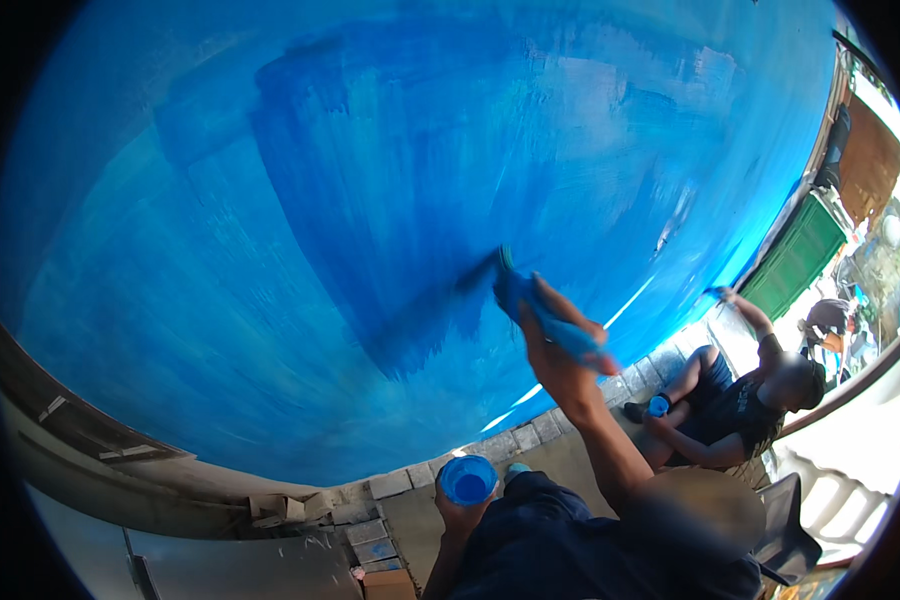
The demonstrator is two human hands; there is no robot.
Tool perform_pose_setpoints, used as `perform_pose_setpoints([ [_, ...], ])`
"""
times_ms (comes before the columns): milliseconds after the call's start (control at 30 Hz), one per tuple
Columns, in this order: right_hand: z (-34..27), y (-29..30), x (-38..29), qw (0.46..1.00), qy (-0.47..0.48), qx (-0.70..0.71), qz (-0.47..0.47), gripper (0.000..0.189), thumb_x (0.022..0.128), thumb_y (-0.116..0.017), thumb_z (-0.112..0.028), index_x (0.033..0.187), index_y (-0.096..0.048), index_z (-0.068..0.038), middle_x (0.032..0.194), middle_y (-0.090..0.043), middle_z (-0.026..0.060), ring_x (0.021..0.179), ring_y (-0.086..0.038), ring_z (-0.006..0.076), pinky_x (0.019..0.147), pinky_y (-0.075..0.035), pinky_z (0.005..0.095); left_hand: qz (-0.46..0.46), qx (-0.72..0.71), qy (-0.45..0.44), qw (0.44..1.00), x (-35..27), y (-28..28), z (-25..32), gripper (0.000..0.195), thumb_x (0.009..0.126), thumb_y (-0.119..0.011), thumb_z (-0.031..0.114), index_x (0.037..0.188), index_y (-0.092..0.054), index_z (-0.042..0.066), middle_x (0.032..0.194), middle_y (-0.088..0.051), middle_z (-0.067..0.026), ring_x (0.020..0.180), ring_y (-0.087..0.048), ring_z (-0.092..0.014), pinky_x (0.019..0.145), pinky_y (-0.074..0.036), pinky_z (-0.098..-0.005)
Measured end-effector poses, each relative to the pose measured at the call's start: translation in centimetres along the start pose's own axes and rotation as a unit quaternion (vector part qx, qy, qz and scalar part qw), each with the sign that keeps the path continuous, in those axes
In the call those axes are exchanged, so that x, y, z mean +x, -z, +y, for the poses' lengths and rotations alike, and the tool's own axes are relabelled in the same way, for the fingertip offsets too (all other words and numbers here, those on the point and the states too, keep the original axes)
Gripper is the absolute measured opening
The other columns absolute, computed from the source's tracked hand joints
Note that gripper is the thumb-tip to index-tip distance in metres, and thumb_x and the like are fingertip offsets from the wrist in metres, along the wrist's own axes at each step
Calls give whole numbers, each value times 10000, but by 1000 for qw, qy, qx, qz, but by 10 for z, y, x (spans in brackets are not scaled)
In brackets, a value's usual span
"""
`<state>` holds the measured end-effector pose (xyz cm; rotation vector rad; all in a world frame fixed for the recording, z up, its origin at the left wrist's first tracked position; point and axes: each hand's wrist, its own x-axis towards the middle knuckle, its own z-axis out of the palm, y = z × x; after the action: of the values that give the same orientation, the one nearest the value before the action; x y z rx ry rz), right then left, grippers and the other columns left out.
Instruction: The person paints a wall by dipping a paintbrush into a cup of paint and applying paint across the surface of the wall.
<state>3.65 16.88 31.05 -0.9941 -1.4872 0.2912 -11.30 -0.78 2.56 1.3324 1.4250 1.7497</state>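
A large wall (330, 262) fills most of the view, covered in brushed light and darker blue paint. My right hand (562, 367) grips a paintbrush (570, 337) whose handle is smeared with blue. Its bristles are at the wall, beside the lower part of a darker blue patch; whether they touch it I cannot tell. Low in front of my body, my left hand (459, 514) holds a cup of blue paint (469, 480) upright, with its open top facing me. Blue also coats the inside of the cup's rim.
To the right a person (742, 420) in dark clothes sits by the wall, one arm raised to it, with another blue paint cup (658, 406). Farther off, someone (829, 322) bends over near a green panel (795, 255). Stone blocks (499, 444) edge the wall's foot. A dark chair (784, 529) stands lower right.
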Motion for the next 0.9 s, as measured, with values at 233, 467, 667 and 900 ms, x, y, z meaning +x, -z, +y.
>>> perform_pose_setpoints([
  [233,-59,17,57,973,143,17,182,338,856,-721,-36,1170,-646,65,997,-721,181,899,-689,174,800,-541,293,16,65,1,998,11,5,3,729,580,-927,154,1180,-531,31,1081,-633,-103,982,-634,-226,891,-500,-379],
  [467,47,-19,-15,992,100,6,81,310,833,-735,-22,1133,-675,30,840,-727,171,733,-708,148,599,-535,263,34,18,10,999,7,-5,9,767,583,-932,157,1209,-507,31,1115,-620,-111,1005,-626,-227,906,-497,-393],
  [667,-17,20,6,966,201,-29,159,321,830,-744,-36,1136,-674,34,835,-730,160,709,-701,137,597,-534,265,58,83,7,995,-2,4,1,734,573,-946,199,1165,-544,32,1065,-649,-121,965,-652,-252,866,-520,-396],
  [900,2,-17,53,975,170,19,144,314,816,-757,-33,1115,-684,30,836,-729,164,712,-693,134,621,-541,278,26,87,5,996,1,-6,8,737,570,-949,212,1160,-545,33,1040,-660,-115,951,-661,-251,860,-526,-391],
])
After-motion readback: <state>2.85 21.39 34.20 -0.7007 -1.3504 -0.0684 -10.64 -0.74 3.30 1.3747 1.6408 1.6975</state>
